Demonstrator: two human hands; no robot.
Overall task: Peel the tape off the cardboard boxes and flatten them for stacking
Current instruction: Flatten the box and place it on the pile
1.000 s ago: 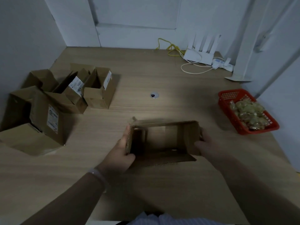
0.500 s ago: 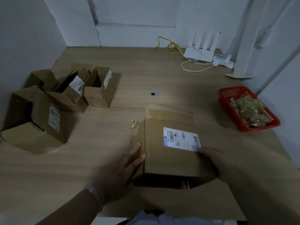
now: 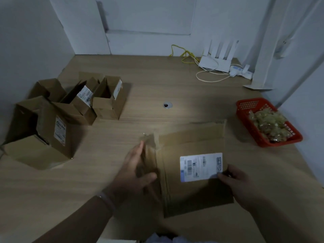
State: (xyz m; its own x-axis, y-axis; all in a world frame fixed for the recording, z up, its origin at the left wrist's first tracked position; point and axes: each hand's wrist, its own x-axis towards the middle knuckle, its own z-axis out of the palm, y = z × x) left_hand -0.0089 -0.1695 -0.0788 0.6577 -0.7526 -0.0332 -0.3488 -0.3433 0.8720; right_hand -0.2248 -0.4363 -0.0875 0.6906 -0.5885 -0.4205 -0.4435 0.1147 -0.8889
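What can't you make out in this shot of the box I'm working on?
Head view, dim:
Label print: too small and blurred to read.
Left hand: motion-blurred; whether it grips anything is unclear.
Box underside: hidden against the table.
Red basket contents: too dim to identify.

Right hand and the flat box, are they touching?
Touching. The head view shows the right hand holding the box edge, thumb on its label.

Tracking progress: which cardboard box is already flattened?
The box between the left hand and right hand: it lies flat on the table, whereas the boxes at far left stand open.
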